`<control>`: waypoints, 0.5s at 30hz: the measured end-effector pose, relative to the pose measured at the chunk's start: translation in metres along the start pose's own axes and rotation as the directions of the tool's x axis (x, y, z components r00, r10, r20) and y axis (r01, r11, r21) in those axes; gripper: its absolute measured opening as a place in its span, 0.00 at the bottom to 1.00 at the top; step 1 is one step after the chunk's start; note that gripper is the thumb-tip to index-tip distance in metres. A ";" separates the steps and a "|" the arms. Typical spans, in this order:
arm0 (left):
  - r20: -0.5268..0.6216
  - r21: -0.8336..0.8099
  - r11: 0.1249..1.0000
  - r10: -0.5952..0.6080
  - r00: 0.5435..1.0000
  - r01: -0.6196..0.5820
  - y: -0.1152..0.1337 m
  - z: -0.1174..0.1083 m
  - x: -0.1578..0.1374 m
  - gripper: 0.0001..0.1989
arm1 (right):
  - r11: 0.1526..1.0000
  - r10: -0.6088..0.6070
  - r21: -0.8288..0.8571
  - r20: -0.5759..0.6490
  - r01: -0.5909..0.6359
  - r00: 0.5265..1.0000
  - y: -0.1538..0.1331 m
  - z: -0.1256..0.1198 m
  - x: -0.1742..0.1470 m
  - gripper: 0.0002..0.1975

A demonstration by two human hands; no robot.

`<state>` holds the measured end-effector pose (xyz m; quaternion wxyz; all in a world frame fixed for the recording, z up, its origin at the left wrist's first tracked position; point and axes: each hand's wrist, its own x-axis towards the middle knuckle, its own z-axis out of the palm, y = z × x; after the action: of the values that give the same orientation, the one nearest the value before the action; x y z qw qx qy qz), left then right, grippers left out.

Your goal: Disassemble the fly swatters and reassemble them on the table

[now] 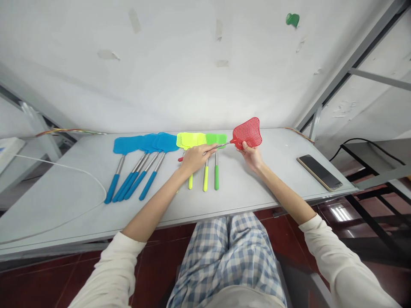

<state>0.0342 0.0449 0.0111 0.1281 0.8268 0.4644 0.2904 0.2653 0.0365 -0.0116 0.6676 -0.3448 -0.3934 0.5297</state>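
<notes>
A red fly swatter (248,131) is held between my two hands above the table, its perforated head to the right. My left hand (196,157) is closed round its metal shaft, and the red handle end pokes out to the left of the fingers. My right hand (251,155) pinches the lower edge of the head, thumb on top. Under and beside my left hand lie yellow fly swatters (192,139) and a green fly swatter (216,139), handles toward me; the hand hides part of them. Several blue fly swatters (128,144) overlap in a row farther left.
A smartphone (320,172) lies on the right of the grey table (180,209). A white cable (80,170) curves across the left side. Behind stands a white wall (173,94) with tape scraps. Metal frame posts (349,64) rise at the right.
</notes>
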 end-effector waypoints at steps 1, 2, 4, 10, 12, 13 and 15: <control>0.010 -0.005 1.000 -0.010 1.000 0.010 0.001 -0.001 -0.001 0.19 | 1.000 -0.016 -0.018 -0.001 0.016 1.000 0.001 0.000 0.000 0.17; 0.017 -0.014 1.000 -0.022 1.000 0.022 0.003 -0.002 -0.001 0.19 | 0.999 -0.025 -0.032 -0.005 0.025 1.000 0.001 0.000 -0.001 0.17; 0.022 -0.041 0.998 -0.050 0.998 0.051 0.006 -0.005 -0.002 0.18 | 0.998 -0.035 -0.047 -0.011 0.035 0.999 0.001 0.001 -0.002 0.16; 0.143 -0.299 0.942 -0.111 0.983 0.150 0.010 -0.016 0.000 0.22 | 0.998 -0.044 -0.037 0.018 0.045 0.999 -0.004 0.012 -0.011 0.16; 0.209 -0.432 0.885 -0.093 0.974 0.177 0.014 -0.021 -0.001 0.22 | 0.996 -0.073 -0.058 0.019 0.074 0.997 -0.006 0.016 -0.014 0.16; 0.248 -0.486 0.848 -0.099 0.964 0.212 0.017 -0.023 -0.001 0.21 | 0.994 -0.089 -0.069 0.017 0.090 0.996 -0.006 0.017 -0.016 0.16; 0.367 -0.568 0.746 -0.148 0.918 0.348 0.025 -0.028 -0.004 0.19 | 0.990 -0.111 -0.085 0.015 0.112 0.994 -0.006 0.019 -0.018 0.16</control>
<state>0.0335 0.0266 0.0443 0.5001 0.7015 0.4242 0.2789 0.2491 0.0182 -0.0007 0.6786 -0.3479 -0.4382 0.4760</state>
